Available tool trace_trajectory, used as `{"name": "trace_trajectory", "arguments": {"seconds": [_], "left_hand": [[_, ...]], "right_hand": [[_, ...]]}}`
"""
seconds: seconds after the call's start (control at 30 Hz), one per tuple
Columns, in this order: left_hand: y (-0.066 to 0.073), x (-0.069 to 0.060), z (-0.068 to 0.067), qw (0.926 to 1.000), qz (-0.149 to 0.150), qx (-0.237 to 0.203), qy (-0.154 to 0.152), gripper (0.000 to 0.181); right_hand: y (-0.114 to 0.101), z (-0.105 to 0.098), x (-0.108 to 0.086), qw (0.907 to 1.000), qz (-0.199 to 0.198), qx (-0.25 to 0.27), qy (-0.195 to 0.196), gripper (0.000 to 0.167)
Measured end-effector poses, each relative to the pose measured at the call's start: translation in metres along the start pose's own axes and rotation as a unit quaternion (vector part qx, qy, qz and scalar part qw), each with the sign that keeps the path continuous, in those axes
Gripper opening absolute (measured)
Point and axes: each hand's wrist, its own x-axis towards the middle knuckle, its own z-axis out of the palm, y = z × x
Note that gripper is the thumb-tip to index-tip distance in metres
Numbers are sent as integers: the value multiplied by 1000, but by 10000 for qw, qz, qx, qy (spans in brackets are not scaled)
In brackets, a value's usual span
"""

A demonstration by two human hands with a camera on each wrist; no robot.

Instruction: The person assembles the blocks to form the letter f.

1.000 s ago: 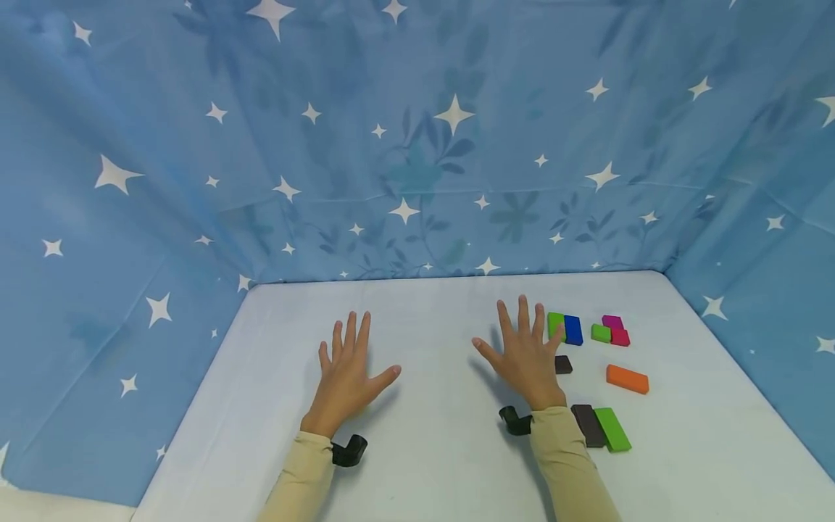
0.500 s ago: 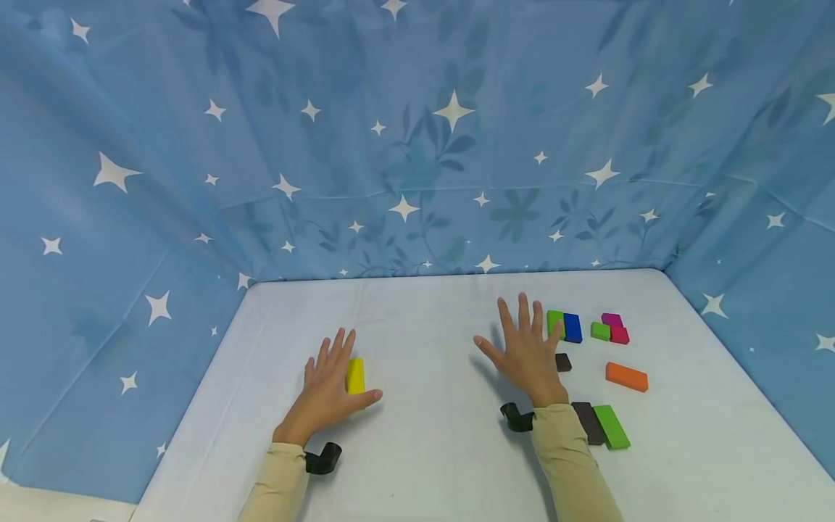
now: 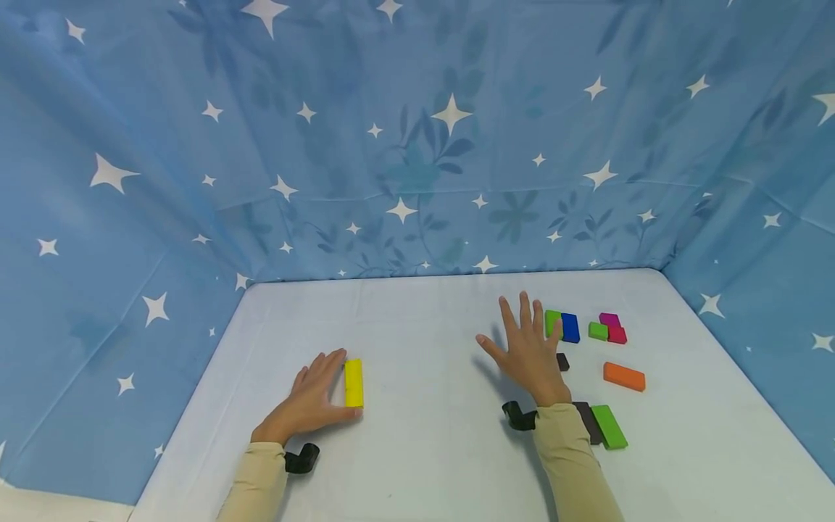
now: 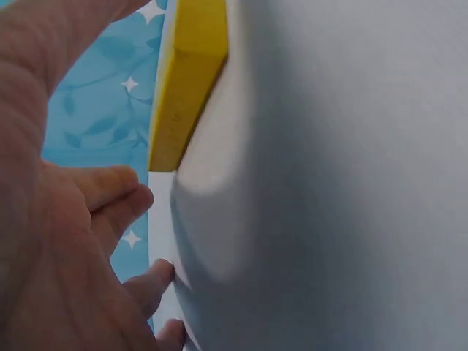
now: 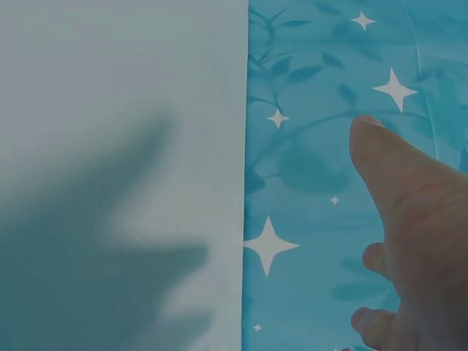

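A yellow block (image 3: 354, 383) lies on the left half of the white table. Just left of it is my left hand (image 3: 309, 399), its thumb reaching past the block's near end and its other fingers by the far end. In the left wrist view the fingertips (image 4: 139, 197) stand slightly apart from the yellow block (image 4: 186, 80); whether the thumb touches it is out of sight. My right hand (image 3: 530, 355) hovers palm down with fingers spread, holding nothing. It partly covers a green block (image 3: 551, 319) and a small dark block (image 3: 563, 361).
Right of my right hand lie a blue block (image 3: 570, 328), a small green block (image 3: 598, 330), a magenta block (image 3: 609, 320), a red block (image 3: 617, 335) and an orange block (image 3: 624, 376). Nearer are a long green block (image 3: 609, 427) and a dark block (image 3: 590, 424). Blue star-patterned cloth (image 3: 417, 145) surrounds the table.
My left hand has moved left and nearer to me, uncovering the yellow block that it hid before. Its fingers have drawn in somewhat. The right hand has barely moved.
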Motion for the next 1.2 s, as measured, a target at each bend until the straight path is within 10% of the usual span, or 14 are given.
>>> {"name": "trace_trajectory", "arguments": {"seconds": [1.2], "left_hand": [[-8,2,2,9974,286,-627,205,95]], "right_hand": [[6,-13,3,9993,27,362,-122,86]]}}
